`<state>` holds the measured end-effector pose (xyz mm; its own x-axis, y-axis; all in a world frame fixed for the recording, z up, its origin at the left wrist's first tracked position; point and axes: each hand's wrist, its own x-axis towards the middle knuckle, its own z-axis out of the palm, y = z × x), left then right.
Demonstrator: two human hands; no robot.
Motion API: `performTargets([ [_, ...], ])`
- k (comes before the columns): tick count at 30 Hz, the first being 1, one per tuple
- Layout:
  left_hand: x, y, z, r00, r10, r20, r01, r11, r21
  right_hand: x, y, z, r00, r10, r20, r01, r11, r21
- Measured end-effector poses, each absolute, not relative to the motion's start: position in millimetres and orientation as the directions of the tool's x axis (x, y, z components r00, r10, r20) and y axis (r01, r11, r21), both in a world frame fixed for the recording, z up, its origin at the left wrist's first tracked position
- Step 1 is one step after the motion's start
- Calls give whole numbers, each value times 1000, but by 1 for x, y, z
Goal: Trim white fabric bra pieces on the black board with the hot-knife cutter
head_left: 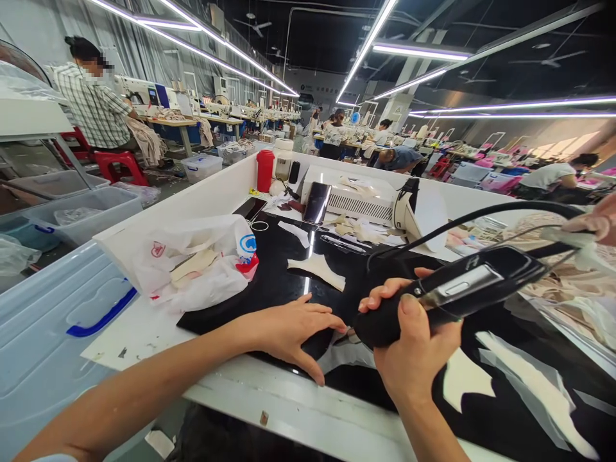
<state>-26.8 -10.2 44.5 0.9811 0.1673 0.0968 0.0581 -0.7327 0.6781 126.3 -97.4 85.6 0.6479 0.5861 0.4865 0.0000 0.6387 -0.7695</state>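
Observation:
My right hand (414, 340) is wrapped round a black corded hand tool (447, 292) with a silver panel, its blunt nose pointing down at the black glossy worktop (269, 282). My left hand (294, 330) lies flat with fingers spread, pressing a small pale fabric piece (344, 356) against the worktop right beside the tool's nose. The tool's black cable (481, 218) arcs up to the right. Another cut cream fabric piece (317, 269) lies just beyond my hands.
A white plastic bag (192, 263) with fabric pieces sits left. Behind are two phones (250, 208), a red bottle (264, 170) and a white machine (356, 199). Pale fabric cutouts (524, 385) lie right. Another person's hand (594, 221) shows at the right edge. Blue-handled bins (58, 308) stand left.

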Motion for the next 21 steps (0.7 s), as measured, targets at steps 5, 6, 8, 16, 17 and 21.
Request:
performTargets([
  [5,-27,-10,43,982,160,99,53,-741,669,125,-98,85,647,586,487,-7,644,-765],
  [6,-27,-10,43,982,160,96,56,-742,668,124,-98,85,647,585,488,-6,645,-764],
  [8,-27,-10,44,983,161,90,61,-745,665,124,-98,85,646,583,492,-1,645,-764],
  [16,-27,-12,47,984,156,81,66,-753,654,122,-98,86,661,590,463,-12,625,-780],
  [17,-27,-11,47,984,158,83,65,-754,654,122,-99,86,659,595,460,-18,624,-781],
  [21,-27,-10,44,984,158,83,67,-760,646,117,-104,88,635,609,475,-32,635,-771],
])
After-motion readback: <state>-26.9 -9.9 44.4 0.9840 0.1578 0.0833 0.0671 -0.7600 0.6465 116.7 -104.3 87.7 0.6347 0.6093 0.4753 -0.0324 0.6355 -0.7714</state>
